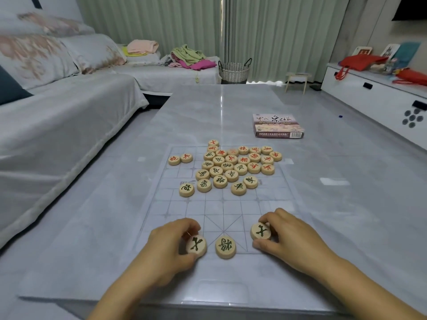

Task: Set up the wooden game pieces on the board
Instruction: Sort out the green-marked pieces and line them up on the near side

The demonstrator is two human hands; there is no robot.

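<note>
A thin transparent game board (277,204) with faint grid lines lies on the grey table. Several round wooden pieces with red or black characters sit in a loose pile (233,166) on its far half. My left hand (168,245) pinches a black-marked piece (196,245) at the board's near edge. My right hand (288,236) pinches another black-marked piece (260,230), also at the near edge. Between them a third black-marked piece (225,247) lies free on the near edge.
The game's box (277,125) lies on the table beyond the board, to the right. A covered sofa (57,116) runs along the left. A white cabinet (374,93) stands at the right, a woven basket (234,70) at the back.
</note>
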